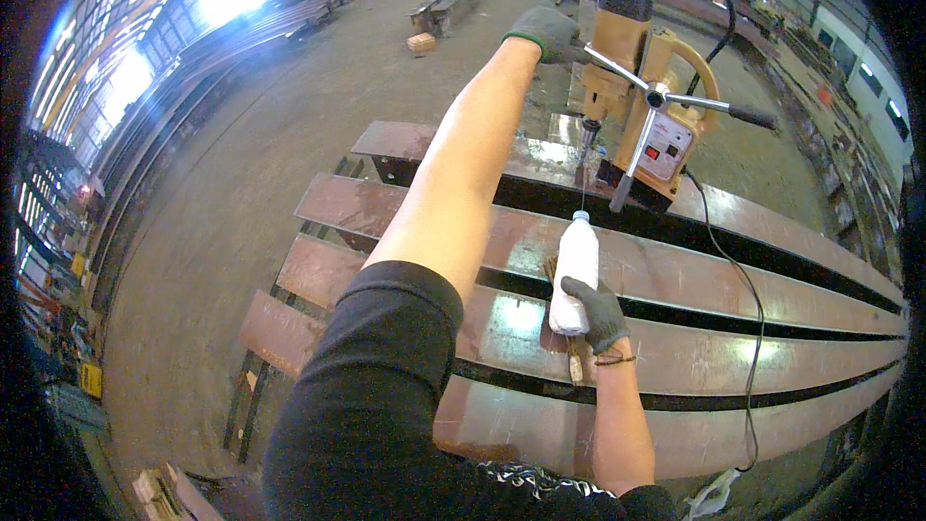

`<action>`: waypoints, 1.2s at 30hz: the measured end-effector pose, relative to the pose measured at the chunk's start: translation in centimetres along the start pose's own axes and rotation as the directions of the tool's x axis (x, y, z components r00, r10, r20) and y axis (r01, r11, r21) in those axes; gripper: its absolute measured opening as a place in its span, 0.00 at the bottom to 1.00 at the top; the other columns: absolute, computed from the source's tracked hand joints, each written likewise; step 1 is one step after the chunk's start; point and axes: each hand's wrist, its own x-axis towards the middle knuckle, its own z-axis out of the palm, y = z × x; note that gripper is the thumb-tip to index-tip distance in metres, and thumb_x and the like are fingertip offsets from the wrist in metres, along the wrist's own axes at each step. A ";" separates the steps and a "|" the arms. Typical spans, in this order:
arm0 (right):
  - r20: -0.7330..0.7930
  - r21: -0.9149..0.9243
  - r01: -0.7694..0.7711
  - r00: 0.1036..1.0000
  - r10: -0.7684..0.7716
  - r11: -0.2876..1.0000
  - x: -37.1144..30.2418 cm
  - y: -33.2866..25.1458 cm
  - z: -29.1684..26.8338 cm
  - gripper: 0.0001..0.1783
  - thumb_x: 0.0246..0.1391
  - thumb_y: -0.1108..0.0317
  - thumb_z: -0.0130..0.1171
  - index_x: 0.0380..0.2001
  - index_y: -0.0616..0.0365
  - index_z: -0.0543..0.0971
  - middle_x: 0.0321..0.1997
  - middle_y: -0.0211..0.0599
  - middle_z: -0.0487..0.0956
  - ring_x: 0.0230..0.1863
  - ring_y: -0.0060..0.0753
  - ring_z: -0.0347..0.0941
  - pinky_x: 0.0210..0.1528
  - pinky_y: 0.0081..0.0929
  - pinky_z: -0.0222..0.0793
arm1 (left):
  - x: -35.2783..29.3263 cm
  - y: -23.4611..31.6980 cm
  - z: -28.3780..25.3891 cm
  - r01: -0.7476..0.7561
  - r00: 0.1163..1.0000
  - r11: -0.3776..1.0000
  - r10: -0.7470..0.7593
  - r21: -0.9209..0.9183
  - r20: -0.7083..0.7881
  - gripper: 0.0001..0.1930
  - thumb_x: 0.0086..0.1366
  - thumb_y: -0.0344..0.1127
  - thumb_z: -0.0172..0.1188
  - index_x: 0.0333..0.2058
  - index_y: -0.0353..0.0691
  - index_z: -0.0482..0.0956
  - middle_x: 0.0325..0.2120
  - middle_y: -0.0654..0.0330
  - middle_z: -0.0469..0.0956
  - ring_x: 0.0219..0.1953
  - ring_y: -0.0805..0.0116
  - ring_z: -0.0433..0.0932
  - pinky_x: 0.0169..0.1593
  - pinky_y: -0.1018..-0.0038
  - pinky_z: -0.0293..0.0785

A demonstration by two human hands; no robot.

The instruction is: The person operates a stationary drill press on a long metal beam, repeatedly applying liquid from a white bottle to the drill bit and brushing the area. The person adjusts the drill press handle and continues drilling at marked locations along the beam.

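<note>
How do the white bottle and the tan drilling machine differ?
The white bottle looks much smaller than the tan drilling machine. The bottle is smooth and plain, while the machine carries a spoked metal handle. The bottle is held in the right hand; the machine stands on a steel beam. Both are in front of the person.

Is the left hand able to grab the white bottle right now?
Probably not: the left hand is far off, up beside the drill, and the right hand is around the bottle. Nothing else seems in the way.
</note>
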 end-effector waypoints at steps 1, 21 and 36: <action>-0.001 -0.010 -0.006 1.000 0.006 1.000 -0.1 -0.1 0.0 0.32 0.52 0.58 0.73 0.54 0.69 0.78 0.44 0.44 0.83 0.38 0.38 0.83 0.39 0.34 0.81 | 0.0 0.0 0.0 0.009 1.000 1.000 -0.009 0.012 0.019 0.20 0.58 0.58 0.67 0.41 0.52 0.90 0.42 0.52 0.86 0.45 0.48 0.85 0.51 0.57 0.81; -0.004 -0.072 0.021 1.000 -0.022 0.997 0.6 0.2 0.0 0.28 0.52 0.57 0.73 0.52 0.62 0.79 0.41 0.37 0.83 0.37 0.34 0.79 0.40 0.34 0.78 | -1.9 -0.9 -1.6 -0.041 0.997 0.999 0.042 -0.005 0.065 0.30 0.63 0.68 0.60 0.39 0.44 0.89 0.37 0.51 0.87 0.42 0.48 0.84 0.50 0.56 0.78; -0.040 -0.061 0.004 0.999 -0.007 0.998 1.0 1.2 -0.9 0.30 0.52 0.57 0.73 0.52 0.66 0.78 0.42 0.41 0.83 0.37 0.33 0.81 0.39 0.33 0.79 | -2.6 0.6 -2.4 -0.003 0.987 0.994 0.020 -0.107 0.158 0.33 0.65 0.71 0.54 0.41 0.45 0.88 0.36 0.51 0.87 0.41 0.45 0.85 0.51 0.53 0.78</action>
